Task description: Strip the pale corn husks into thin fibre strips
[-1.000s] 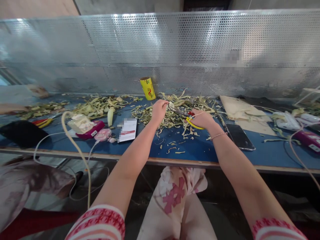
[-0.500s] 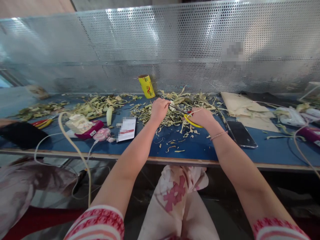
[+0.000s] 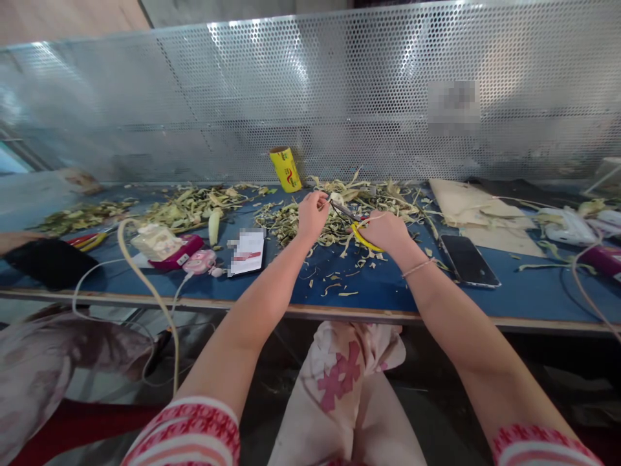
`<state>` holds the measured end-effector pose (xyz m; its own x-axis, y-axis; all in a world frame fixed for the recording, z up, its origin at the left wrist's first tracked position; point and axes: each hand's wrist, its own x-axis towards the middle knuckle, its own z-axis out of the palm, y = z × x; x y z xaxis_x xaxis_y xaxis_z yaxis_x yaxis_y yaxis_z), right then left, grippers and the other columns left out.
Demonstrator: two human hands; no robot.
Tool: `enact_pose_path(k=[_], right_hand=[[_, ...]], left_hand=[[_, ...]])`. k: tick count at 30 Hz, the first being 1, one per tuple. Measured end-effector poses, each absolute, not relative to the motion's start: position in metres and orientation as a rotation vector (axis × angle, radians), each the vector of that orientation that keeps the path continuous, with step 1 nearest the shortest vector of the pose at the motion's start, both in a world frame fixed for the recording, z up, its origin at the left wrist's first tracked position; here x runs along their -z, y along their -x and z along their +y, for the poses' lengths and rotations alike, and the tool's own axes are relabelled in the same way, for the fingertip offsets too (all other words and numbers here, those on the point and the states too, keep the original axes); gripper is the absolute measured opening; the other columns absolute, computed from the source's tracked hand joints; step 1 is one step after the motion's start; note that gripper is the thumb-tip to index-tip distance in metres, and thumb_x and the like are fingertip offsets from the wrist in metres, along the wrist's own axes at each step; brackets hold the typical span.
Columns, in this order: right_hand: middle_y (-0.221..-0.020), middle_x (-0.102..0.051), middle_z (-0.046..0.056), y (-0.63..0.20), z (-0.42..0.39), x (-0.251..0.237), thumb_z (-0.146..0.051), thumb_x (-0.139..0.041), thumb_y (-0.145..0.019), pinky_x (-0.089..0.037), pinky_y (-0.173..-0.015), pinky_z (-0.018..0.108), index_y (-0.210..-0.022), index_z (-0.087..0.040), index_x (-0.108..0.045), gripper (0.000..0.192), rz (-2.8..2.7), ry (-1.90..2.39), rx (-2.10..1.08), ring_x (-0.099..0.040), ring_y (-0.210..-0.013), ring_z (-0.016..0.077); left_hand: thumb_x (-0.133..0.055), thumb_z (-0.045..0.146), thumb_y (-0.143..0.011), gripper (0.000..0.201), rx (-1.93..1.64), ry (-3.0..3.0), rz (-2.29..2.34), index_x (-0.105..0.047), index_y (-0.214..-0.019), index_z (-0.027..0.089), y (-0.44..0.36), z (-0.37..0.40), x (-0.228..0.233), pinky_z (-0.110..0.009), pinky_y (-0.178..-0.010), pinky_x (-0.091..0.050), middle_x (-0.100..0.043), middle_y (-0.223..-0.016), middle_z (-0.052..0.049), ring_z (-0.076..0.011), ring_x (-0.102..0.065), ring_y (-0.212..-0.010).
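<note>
My right hand (image 3: 387, 231) grips yellow-handled scissors (image 3: 358, 226) over the blue table (image 3: 388, 288). The blades point left toward my left hand (image 3: 311, 215), which pinches a small pale piece (image 3: 334, 199) right at the blade tips. Both hands hover just in front of a heap of pale green husk strips (image 3: 359, 200). Small trimmings (image 3: 339, 285) lie scattered on the table below my hands.
A yellow roll (image 3: 286, 169) stands by the perforated metal screen (image 3: 310, 97). A black phone (image 3: 468, 259) lies to the right. At left are a white card (image 3: 247, 251), pink gadgets (image 3: 187, 254) with cables, more husks (image 3: 189, 204), and another red-and-yellow tool (image 3: 85, 240).
Both hands have drawn slightly toward me and left. My left hand has changed from a closed fist to a pinch on the small piece at the scissor tips.
</note>
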<state>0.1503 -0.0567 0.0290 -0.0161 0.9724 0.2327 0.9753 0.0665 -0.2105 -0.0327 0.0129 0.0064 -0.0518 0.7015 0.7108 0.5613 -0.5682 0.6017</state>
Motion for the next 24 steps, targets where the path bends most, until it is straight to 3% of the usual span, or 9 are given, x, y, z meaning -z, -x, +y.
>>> enact_pose_path(k=[8,15,24], right_hand=[[-0.103,-0.067,0.026,-0.146,-0.063,-0.035,-0.058,-0.051,-0.080,-0.050,-0.078,0.039,-0.113,-0.010,-0.053,0.058,-2.021,2.022,0.045,-0.066,-0.098,0.0346],[-0.104,-0.068,0.022,-0.147,-0.063,-0.035,-0.057,-0.051,-0.080,-0.050,-0.078,0.037,-0.112,-0.012,-0.050,0.056,-2.022,2.032,0.066,-0.066,-0.099,0.0326],[-0.107,-0.065,0.023,-0.150,-0.056,-0.026,-0.062,-0.045,-0.084,-0.049,-0.081,0.038,-0.114,-0.011,-0.052,0.060,-2.045,1.975,0.012,-0.065,-0.102,0.0328]], left_hand=[[-0.051,0.010,-0.076,0.021,-1.683,-2.088,1.402,-0.070,-0.081,0.016,0.028,0.006,-0.009,-0.028,-0.077,-0.048,-0.065,-0.082,-0.008,-0.0168,-0.060,-0.079],[-0.057,0.010,-0.072,0.014,-1.715,-1.853,1.409,-0.069,-0.075,0.016,0.027,0.002,-0.014,-0.028,-0.075,-0.047,-0.067,-0.076,-0.005,-0.0148,-0.060,-0.072],[-0.064,0.007,-0.069,0.008,-1.729,-0.997,0.961,-0.063,-0.068,0.015,0.026,0.012,-0.013,-0.023,-0.060,-0.043,-0.057,-0.055,0.002,-0.0081,-0.052,-0.052]])
